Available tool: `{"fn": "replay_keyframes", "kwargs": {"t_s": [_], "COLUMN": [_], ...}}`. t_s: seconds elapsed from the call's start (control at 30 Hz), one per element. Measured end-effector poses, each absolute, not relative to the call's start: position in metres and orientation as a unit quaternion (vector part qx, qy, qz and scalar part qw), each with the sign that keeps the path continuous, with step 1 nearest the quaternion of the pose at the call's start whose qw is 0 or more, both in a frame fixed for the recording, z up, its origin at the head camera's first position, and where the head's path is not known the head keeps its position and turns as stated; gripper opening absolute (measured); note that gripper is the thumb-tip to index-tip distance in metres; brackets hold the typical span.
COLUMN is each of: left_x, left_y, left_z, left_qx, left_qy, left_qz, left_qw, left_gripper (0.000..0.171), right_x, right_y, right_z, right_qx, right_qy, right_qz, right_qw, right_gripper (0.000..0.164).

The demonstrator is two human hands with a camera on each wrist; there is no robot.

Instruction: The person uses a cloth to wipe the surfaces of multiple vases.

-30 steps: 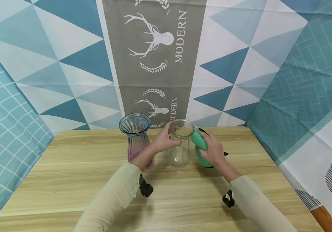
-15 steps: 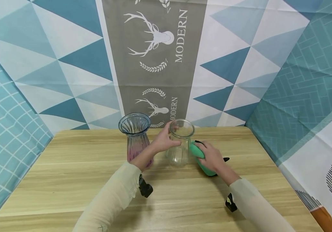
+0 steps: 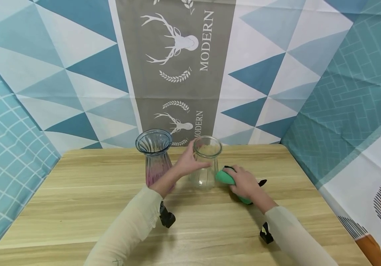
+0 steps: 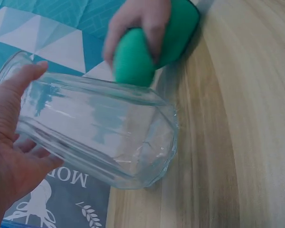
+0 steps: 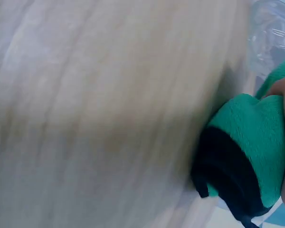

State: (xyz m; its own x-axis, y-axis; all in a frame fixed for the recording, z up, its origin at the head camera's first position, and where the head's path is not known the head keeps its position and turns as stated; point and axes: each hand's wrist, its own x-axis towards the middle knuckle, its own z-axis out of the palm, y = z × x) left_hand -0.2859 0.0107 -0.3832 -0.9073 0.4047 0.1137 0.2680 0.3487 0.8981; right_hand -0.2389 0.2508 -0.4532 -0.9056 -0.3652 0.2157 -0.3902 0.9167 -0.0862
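A clear glass vase [image 3: 204, 176] stands upright near the table's back edge. My left hand [image 3: 193, 159] holds it around the neck, thumb in front and fingers behind, as the left wrist view [image 4: 19, 128] confirms. Just right of the vase, my right hand [image 3: 243, 181] grips a soft green plush thing [image 3: 225, 178] with black parts. In the right wrist view, the green fabric [image 5: 256, 137] bulges past the hand beside a dark patch [image 5: 225, 166]; its exact kind cannot be told. The plush lies low at the tabletop, close to the vase.
Left of my left hand stands a second vase [image 3: 157, 162], blue at the rim and pink below, partly hidden by the forearm. The wooden table [image 3: 77, 207] meets a patterned cloth backdrop [image 3: 177, 74]. Black cameras [image 3: 167, 216] sit at both wrists.
My right hand has lowered the green plush thing and brought it nearer to me, from beside the vase's neck toward the tabletop. The left hand and both vases stay nearly in place.
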Motion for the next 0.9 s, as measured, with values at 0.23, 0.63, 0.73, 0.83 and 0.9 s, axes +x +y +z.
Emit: {"fn": "replay_keyframes", "kwargs": {"t_s": [0.23,0.63,0.73,0.83,0.9], "left_x": [-0.285,-0.289,-0.288,-0.288,-0.288], "left_y": [0.014,0.010,0.010,0.009,0.008], "left_z": [-0.383,-0.386,-0.385,-0.384,-0.383], "left_qx": [0.197,0.213,0.219,0.222,0.223], "left_qy": [0.837,0.829,0.827,0.826,0.826], "left_qz": [0.509,0.515,0.515,0.516,0.514], "left_qw": [0.031,0.045,0.048,0.055,0.056], "left_gripper": [0.102,0.086,0.078,0.076,0.076], "right_x": [-0.241,-0.249,-0.253,-0.255,-0.256], "right_y": [0.252,0.241,0.235,0.231,0.231], "right_z": [-0.438,-0.429,-0.431,-0.435,-0.438], "right_qx": [0.166,0.198,0.207,0.208,0.206], "right_qy": [-0.946,-0.891,-0.891,-0.894,-0.898], "right_qz": [0.181,0.241,0.243,0.243,0.241], "right_qw": [0.213,0.329,0.325,0.313,0.305], "right_gripper": [0.056,0.052,0.051,0.052,0.053]}}
